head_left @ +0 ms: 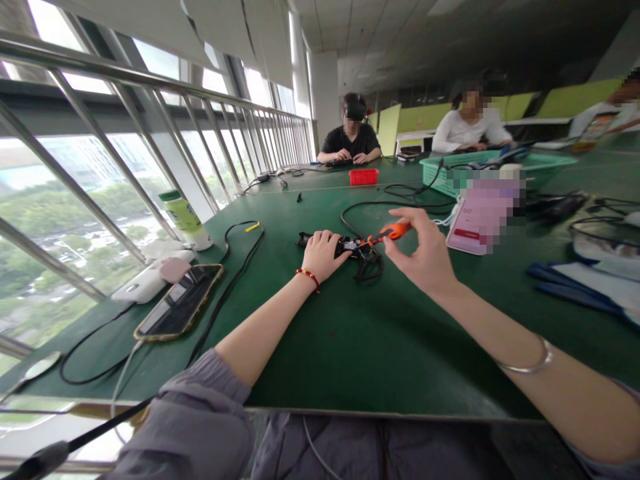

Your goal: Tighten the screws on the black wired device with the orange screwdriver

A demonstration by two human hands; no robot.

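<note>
My left hand (323, 257) rests over a long black device (345, 252) on the green table, fingers wrapped around it and pressing it down. The device is opened up, with small wires and inner parts showing at its right end; its exact kind I cannot make out. An orange and black screwdriver (394, 231) is pinched in my right hand (425, 257), its handle between thumb and fingers. Its tip points left and down at the exposed parts; whether it touches a screw is too small to tell. A black cable (369, 272) curls beside the device.
Left stand a phone (180, 303), a white power bank (143, 283) and a green-capped bottle (186, 220). Ahead is a small red basket (364, 177); to the right, a green basket (435, 175) and a pink phone (480, 220). Other people sit across the table (310, 360); a railing (125, 67) runs left.
</note>
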